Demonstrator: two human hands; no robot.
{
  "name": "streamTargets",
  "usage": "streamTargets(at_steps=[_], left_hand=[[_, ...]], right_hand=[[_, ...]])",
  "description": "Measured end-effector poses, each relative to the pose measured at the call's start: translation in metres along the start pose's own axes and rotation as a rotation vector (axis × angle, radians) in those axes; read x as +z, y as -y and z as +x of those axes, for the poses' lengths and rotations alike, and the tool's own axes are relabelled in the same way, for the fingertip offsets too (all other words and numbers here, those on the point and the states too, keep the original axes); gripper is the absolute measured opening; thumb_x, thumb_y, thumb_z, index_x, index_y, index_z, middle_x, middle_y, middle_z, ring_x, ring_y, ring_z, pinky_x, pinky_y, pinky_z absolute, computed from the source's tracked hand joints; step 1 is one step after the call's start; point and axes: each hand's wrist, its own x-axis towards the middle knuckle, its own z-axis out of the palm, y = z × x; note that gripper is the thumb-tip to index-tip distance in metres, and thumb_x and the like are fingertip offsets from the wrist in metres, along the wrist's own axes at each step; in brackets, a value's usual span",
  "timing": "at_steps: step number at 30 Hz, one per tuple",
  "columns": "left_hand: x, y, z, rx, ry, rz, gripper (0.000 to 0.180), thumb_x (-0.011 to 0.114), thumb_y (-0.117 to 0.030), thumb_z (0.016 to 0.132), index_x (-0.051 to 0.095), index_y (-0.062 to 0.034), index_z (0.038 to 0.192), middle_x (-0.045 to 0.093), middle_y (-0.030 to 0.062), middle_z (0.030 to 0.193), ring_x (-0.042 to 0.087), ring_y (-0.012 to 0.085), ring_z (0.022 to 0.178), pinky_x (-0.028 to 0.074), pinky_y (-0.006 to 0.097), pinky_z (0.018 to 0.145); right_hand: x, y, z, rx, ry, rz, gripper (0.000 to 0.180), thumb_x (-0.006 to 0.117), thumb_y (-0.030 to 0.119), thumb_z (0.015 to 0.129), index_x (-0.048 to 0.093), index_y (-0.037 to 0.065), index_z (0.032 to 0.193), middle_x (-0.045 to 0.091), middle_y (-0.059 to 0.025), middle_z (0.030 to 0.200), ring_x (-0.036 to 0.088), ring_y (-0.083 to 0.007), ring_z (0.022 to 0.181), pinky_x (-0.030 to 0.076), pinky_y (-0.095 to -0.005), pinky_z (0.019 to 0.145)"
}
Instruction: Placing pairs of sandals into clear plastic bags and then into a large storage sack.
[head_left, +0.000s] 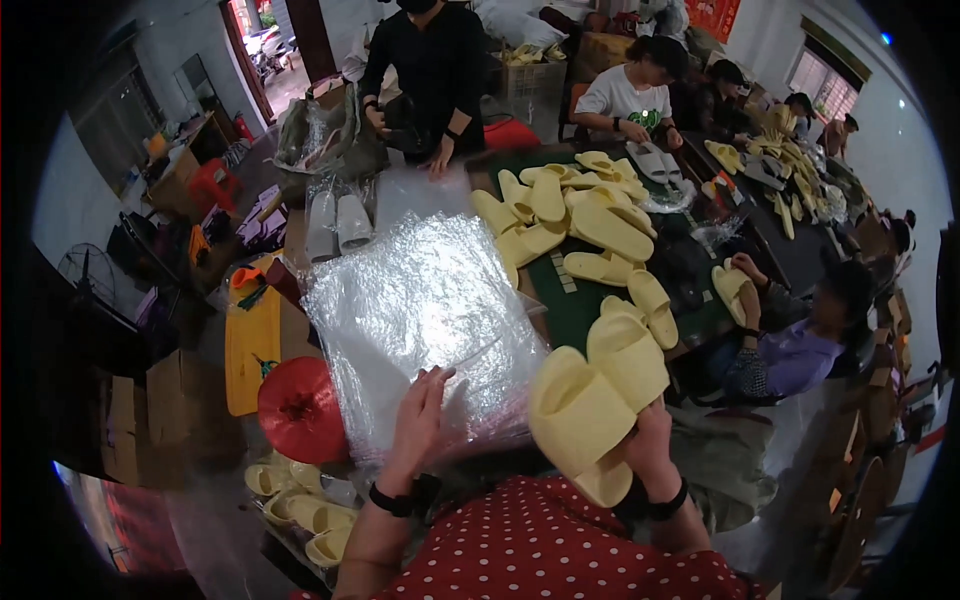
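Observation:
My right hand (pixel 650 440) grips a pair of pale yellow slippers (pixel 590 405) from below, holding them up beside the front right corner of a bag stack. The slippers' broad straps face upward, and part of the hand is hidden behind them. My left hand (pixel 420 415) is over the stack of clear plastic bags (pixel 430 280), its fingertips pinched at a raised edge of the top bag. Glare on the shiny film blurs that edge. Close to the stack's left side is a round red stool seat (pixel 300 410).
Loose yellow slippers (pixel 610 225) are heaped on the green tabletop to the right. More slippers (pixel 310 510) lie low at my left. Across the table stands a person in black (pixel 425 80); another in purple (pixel 800 345) sits at right. A yellow stool (pixel 250 345) is at left.

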Motion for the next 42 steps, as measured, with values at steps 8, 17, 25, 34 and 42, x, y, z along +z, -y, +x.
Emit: streamTargets(at_steps=[8, 17, 25, 34, 42], left_hand=[[-0.003, 0.015, 0.007, -0.235, 0.031, -0.312, 0.031, 0.053, -0.016, 0.098, 0.063, -0.0015, 0.123, 0.066, 0.0123, 0.118, 0.053, 0.022, 0.121, 0.029, 0.033, 0.111], [-0.025, -0.016, 0.009, -0.178, 0.17, -0.293, 0.045, 0.042, -0.024, 0.102, 0.05, 0.0041, 0.135, 0.054, 0.0152, 0.136, 0.049, 0.0205, 0.126, 0.035, 0.032, 0.108], [-0.005, -0.035, -0.017, 0.356, 0.121, 0.603, 0.04, 0.046, -0.021, 0.098, 0.053, -0.0147, 0.137, 0.033, 0.0212, 0.15, 0.023, 0.0444, 0.141, 0.021, 0.051, 0.115], [-0.003, -0.068, -0.028, 0.543, 0.272, 0.538, 0.045, 0.048, -0.017, 0.095, 0.05, -0.0157, 0.14, 0.029, 0.011, 0.156, 0.017, 0.0393, 0.145, 0.015, 0.054, 0.116], [-0.018, -0.086, -0.045, 0.596, 0.41, 0.433, 0.045, 0.05, -0.012, 0.091, 0.055, -0.0144, 0.135, 0.033, 0.0097, 0.154, 0.02, 0.0368, 0.146, 0.01, 0.053, 0.118]], right_hand=[[0.035, 0.026, -0.01, -0.058, 0.483, -0.067, 0.039, 0.071, 0.018, 0.071, 0.065, 0.006, 0.107, 0.064, -0.0144, 0.1, 0.062, -0.035, 0.091, 0.051, -0.0439, 0.074], [0.085, 0.029, 0.009, -0.093, 0.472, -0.096, 0.02, 0.062, 0.02, 0.08, 0.058, 0.004, 0.092, 0.06, -0.013, 0.091, 0.061, -0.0331, 0.084, 0.051, -0.045, 0.07], [0.075, 0.054, 0.016, -0.163, 0.607, -0.13, 0.021, 0.06, 0.022, 0.085, 0.057, 0.005, 0.097, 0.059, -0.014, 0.092, 0.061, -0.0328, 0.085, 0.052, -0.0443, 0.069], [0.151, 0.051, 0.055, -0.108, 0.534, -0.07, 0.018, 0.058, 0.014, 0.085, 0.057, 0.0, 0.097, 0.059, -0.0203, 0.095, 0.061, -0.0367, 0.084, 0.05, -0.045, 0.071], [0.219, 0.095, 0.119, -0.375, 0.23, -0.224, 0.019, 0.054, 0.013, 0.089, 0.054, -0.001, 0.101, 0.057, -0.0194, 0.092, 0.06, -0.0311, 0.087, 0.05, -0.0417, 0.074]])
